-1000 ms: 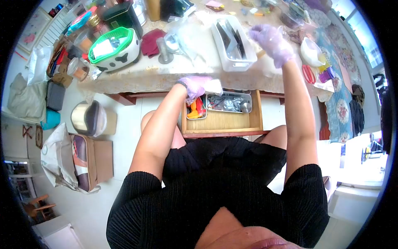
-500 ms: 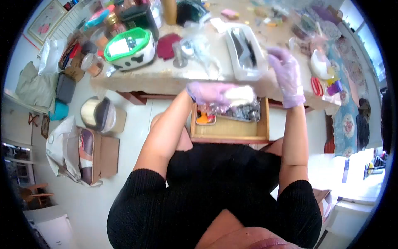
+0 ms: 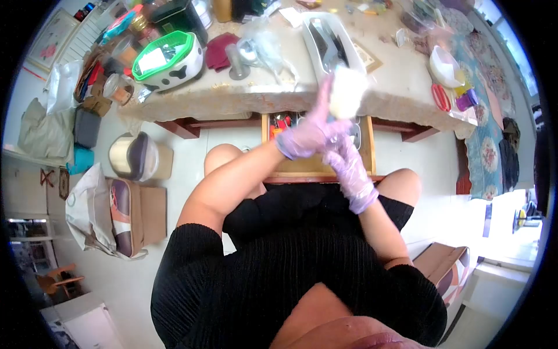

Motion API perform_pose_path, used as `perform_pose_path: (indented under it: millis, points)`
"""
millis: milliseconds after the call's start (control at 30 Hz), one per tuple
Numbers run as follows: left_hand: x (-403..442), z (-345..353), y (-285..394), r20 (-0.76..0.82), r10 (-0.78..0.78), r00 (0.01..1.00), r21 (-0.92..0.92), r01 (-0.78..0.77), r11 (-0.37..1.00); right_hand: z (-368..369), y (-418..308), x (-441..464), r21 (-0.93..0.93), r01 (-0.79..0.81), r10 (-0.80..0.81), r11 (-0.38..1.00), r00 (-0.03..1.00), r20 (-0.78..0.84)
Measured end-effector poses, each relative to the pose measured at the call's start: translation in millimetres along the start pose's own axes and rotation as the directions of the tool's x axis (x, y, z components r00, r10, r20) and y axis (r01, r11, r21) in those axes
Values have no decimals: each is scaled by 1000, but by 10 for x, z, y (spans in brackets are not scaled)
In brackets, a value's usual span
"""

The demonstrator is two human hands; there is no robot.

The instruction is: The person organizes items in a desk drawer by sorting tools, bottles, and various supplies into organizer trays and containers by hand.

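Observation:
Both hands wear thin, wrinkled purple gloves. In my left hand [image 3: 311,134] is a white, rounded object [image 3: 347,93], blurred by motion and of a kind I cannot make out. It is held up above the drawer, in front of the table edge. My right hand [image 3: 351,171] is just below, its fingers bent in against the left hand; whether they grip anything is hidden. Beneath both hands a wooden drawer [image 3: 372,157] is pulled out, with red-orange items [image 3: 281,124] at its left. Behind the white object stands a long white bin [image 3: 311,49] with dark items inside.
On the table are a green-rimmed cow-print basket [image 3: 174,72], a dark red cloth [image 3: 220,51], a clear plastic bag [image 3: 264,43], a white bowl [image 3: 446,65] and red-handled scissors [image 3: 440,98]. A lidded bin [image 3: 129,157] and bags [image 3: 90,209] stand on the floor at left.
My left hand has lifted the white object up and right from above the drawer. My right hand has come down from beside the white bin to meet the left. The view has shifted slightly.

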State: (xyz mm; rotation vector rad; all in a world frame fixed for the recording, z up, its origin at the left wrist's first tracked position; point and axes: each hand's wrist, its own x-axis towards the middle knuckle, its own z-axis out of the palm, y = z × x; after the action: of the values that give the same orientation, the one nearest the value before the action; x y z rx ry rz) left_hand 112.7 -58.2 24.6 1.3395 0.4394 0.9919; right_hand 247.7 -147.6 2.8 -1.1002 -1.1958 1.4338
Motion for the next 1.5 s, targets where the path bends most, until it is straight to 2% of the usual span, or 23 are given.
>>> perform_pose_path:
  millis: [33, 67, 167, 233, 267, 300, 367, 400, 433, 567, 633, 700, 767, 833, 900, 967, 1000, 1100, 1167, 1200, 1333, 1400, 1500]
  points:
    - [-16, 80, -45, 7, 95, 995, 79, -96, 992, 38, 49, -7, 40, 8, -8, 999, 1000, -7]
    - [-32, 147, -94, 41, 80, 996, 12, -80, 997, 54, 239, 61, 55, 153, -145, 987, 982, -124]
    - [-5, 176, -168, 96, 231, 968, 173, -245, 954, -156, 103, 147, 107, 37, -15, 994, 979, -205]
    - [-6, 115, -80, 109, 212, 971, 312, -236, 920, -175, -278, 150, 70, 131, -102, 989, 941, -322]
    - [10, 79, 17, 49, 388, 921, 469, -364, 805, -306, -321, 191, 55, 166, -139, 985, 932, -334]
    - [22, 2, 145, 34, 427, 904, 597, -361, 717, -453, -364, 236, 41, 202, -176, 979, 922, -345]
    - [106, -255, 312, 143, 601, 786, 871, -388, 302, -587, -602, 306, -102, 139, -169, 985, 887, -430]
    - [224, -381, 350, 149, 635, 758, 897, -374, 235, -654, -700, 374, -197, 154, -223, 968, 886, -407]
    - [344, -474, 421, 151, 637, 756, 897, -376, 234, -715, -768, 454, -257, 204, -296, 945, 868, -398]
    - [676, -704, 403, 203, 467, 861, 961, -266, 73, -623, -1136, 800, -354, 177, -318, 918, 863, -393]
    - [753, -749, 334, 254, 314, 915, 967, -252, -46, -496, -1243, 968, -408, 190, -358, 893, 849, -388]
    - [761, -741, 373, 220, 253, 942, 975, -211, -62, -333, -1320, 1114, -449, 193, -367, 873, 865, -343]
    - [757, -777, 306, 220, 194, 956, 969, -238, 71, -228, -1385, 1202, -446, 109, -285, 888, 892, -350]
    - [752, -798, 269, 231, 203, 951, 969, -245, 43, -201, -1364, 1373, -498, 59, -252, 865, 909, -331]
    - [812, -797, 295, 337, 382, 860, 934, -358, -19, -263, -1252, 1541, -471, 133, -294, 872, 912, -287]
    - [873, -803, 278, 313, 378, 871, 946, -323, -38, -268, -1220, 1672, -401, 229, -377, 887, 861, -342]
    - [906, -795, 271, 305, 347, 887, 945, -327, 4, -285, -1199, 1686, -258, 305, -375, 917, 878, -296]
    - [936, -810, 240, 292, 300, 908, 949, -314, 27, -299, -1212, 1706, -193, 262, -318, 946, 872, -373]
    - [924, -744, 363, 287, 164, 944, 956, -293, 11, -370, -1183, 1707, -219, 251, -320, 943, 862, -392]
    - [928, -723, 409, 286, 111, 952, 953, -294, 69, -443, -1132, 1729, -205, 277, -337, 939, 861, -381]
    - [966, -692, 328, 330, 192, 924, 937, -345, 50, -504, -1066, 1740, -190, 299, -349, 935, 870, -347]
    - [990, -674, 236, 417, 334, 845, 904, -425, -51, -505, -1049, 1755, -181, 300, -345, 937, 877, -333]
    - [1007, -641, 305, 371, 183, 911, 928, -372, -26, -513, -1115, 1715, -232, 265, -337, 936, 866, -370]
